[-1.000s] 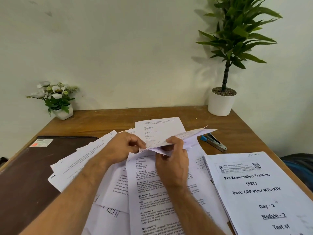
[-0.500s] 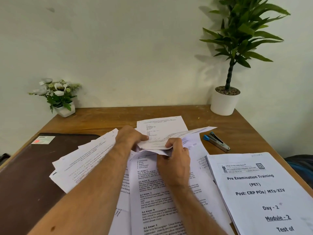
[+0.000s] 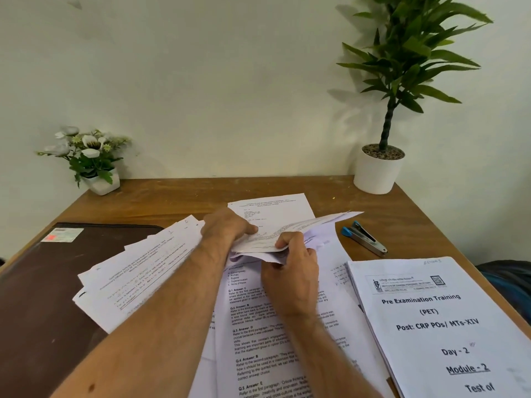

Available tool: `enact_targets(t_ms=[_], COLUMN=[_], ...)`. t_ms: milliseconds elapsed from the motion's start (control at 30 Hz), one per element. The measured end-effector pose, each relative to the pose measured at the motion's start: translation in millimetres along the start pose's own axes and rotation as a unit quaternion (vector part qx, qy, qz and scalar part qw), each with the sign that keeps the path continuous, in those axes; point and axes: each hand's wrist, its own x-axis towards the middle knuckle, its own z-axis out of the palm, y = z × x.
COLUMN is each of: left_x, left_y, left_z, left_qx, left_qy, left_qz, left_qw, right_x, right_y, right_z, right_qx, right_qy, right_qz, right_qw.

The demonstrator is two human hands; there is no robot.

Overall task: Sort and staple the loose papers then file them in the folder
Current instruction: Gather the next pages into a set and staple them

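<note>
Left hand (image 3: pixel 227 228) slid rightward, both hands pinching lifted papers (image 3: pixel 301 231) between them

Office desk (image 3: pixel 178 196): papers (image 3: pixel 287 340), stapler (image 3: pixel 363 238).

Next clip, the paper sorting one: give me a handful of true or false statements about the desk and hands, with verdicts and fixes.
1. Both hands, the left hand and right hand, hold a small bundle of sheets lifted off the desk. True.
2. The stapler is in the right hand. False: it lies on the desk, to the right of the hands.
3. The brown folder lies closed at the left. True.
4. The Pre Examination Training booklet sits inside the folder. False: it lies on the desk at the right.
</note>
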Motion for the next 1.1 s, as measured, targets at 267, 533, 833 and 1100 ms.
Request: enact_targets(t_ms=[267, 533, 833, 1100], left_x=[-7, -49, -66, -41], left_y=[-14, -48, -57, -47], left_z=[3, -13, -31, -36], left_qx=[-0.2, -0.06, 0.065, 0.162], left_qy=[-0.045, -0.081, -0.082, 0.107], left_qz=[0.122, 0.278, 0.293, 0.087], left_qw=[0.971, 0.955, 0.95, 0.977], right_x=[-2, -4, -5, 1], right_y=[9, 7, 9, 21], right_z=[6, 5, 6, 0], right_qx=[0.014, 0.049, -0.006, 0.02], right_qy=[0.047, 0.059, 0.053, 0.05], right_qz=[-0.018, -0.009, -0.045, -0.001], right_qw=[0.999, 0.997, 0.998, 0.999])
